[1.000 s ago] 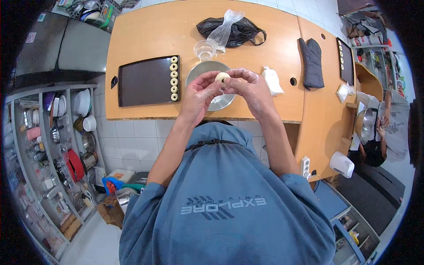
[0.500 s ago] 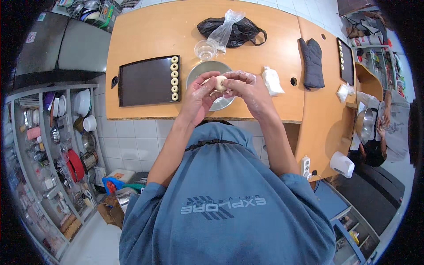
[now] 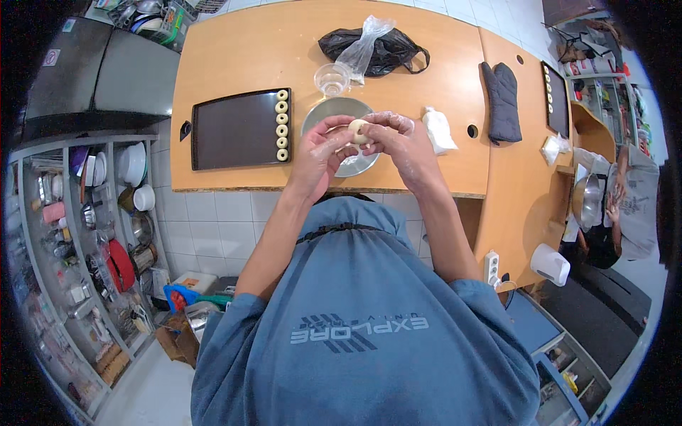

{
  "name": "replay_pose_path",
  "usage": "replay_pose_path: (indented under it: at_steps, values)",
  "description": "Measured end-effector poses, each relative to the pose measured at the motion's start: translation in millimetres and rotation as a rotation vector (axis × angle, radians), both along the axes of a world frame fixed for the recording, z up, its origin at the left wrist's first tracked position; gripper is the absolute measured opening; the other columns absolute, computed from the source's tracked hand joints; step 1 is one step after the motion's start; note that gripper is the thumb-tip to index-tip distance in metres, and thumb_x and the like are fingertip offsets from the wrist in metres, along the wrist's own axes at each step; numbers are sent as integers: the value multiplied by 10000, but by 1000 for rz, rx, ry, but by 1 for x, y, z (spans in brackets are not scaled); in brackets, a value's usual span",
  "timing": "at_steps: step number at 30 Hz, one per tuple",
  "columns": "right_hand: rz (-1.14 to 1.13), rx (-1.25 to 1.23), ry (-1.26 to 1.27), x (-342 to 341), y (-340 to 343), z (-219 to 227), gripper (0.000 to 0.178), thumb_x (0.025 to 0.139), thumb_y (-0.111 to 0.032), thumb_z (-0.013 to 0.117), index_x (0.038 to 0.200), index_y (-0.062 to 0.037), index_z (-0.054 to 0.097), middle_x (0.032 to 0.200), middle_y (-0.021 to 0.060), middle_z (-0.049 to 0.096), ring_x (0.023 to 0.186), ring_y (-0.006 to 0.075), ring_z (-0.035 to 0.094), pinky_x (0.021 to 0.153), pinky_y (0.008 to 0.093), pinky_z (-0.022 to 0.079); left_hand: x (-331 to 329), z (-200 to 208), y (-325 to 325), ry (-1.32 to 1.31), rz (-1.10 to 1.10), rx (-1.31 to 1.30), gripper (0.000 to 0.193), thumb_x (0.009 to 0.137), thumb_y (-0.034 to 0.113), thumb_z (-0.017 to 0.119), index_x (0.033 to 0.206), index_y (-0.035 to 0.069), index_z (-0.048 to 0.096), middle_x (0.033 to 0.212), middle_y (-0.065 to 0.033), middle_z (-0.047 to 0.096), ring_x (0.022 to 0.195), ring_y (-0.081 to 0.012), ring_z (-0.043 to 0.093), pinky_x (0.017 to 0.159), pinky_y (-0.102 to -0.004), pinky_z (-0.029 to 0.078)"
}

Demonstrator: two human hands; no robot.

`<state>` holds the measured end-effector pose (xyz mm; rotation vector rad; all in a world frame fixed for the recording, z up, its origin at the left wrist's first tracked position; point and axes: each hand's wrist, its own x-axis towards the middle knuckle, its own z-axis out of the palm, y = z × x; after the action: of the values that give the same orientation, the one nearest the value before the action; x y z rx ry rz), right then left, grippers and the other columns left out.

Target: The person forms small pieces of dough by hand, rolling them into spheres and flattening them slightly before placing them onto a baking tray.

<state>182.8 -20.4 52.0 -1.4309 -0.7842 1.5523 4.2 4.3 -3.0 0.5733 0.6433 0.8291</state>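
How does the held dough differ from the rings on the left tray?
The held dough is in the left hand and right hand; the rings lie on the left tray. The held dough is a single piece; the rings number six, in a row. The rings' holes show; the held dough's middle is partly covered. Both are pale.

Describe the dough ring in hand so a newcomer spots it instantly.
On the big wooden table, find the metal bowl near the front edge. Above it, the left hand and right hand hold a pale dough ring; the six nearest rings lie lined up on a dark tray.
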Motion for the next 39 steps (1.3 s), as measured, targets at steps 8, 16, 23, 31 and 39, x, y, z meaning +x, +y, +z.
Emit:
replay_pose_path:
  at_steps: [8, 16, 23, 31, 39]
  values:
    - [62, 60, 18, 0, -2, 9, 280, 907, -115, 689, 1126, 57, 665, 963, 98, 706, 775, 125, 675, 734, 244, 570, -1, -4, -4, -116, -4, -78, 305, 1019, 164, 573, 1292, 31, 550, 1243, -105, 624, 1127, -197, 632, 939, -359, 577]
    - [-14, -2, 105, 1, -2, 1, 259, 917, -127, 696, 1112, 42, 671, 958, 98, 704, 791, 134, 683, 744, 254, 578, 0, 0, -6, -103, 19, -103, 307, 1020, 183, 582, 1292, 44, 554, 1220, -85, 631, 1115, -186, 635, 936, -353, 575]
    - [-73, 17, 120, 2, -1, -3, 265, 927, -130, 693, 1126, 39, 656, 928, 102, 697, 794, 145, 692, 733, 253, 583, 3, -2, -5, -76, 31, -118, 283, 1004, 159, 610, 1260, 44, 580, 1201, -84, 650, 1095, -174, 643, 921, -345, 578]
    - [-27, 13, 88, 4, -3, -3, 242, 918, -126, 693, 1090, 43, 673, 924, 98, 702, 794, 147, 686, 717, 259, 579, 8, -3, -8, 17, 112, -41, 205, 1012, 166, 598, 1175, 47, 635, 1146, -65, 677, 1037, -158, 660, 868, -328, 584]
    - [56, 32, 82, 7, -3, -2, 271, 919, -143, 704, 1116, 44, 694, 952, 99, 709, 745, 129, 669, 708, 257, 578, 8, -2, -8, 34, 82, -138, 215, 1022, 206, 585, 1169, 58, 637, 1120, -54, 679, 1007, -149, 664, 872, -321, 588]
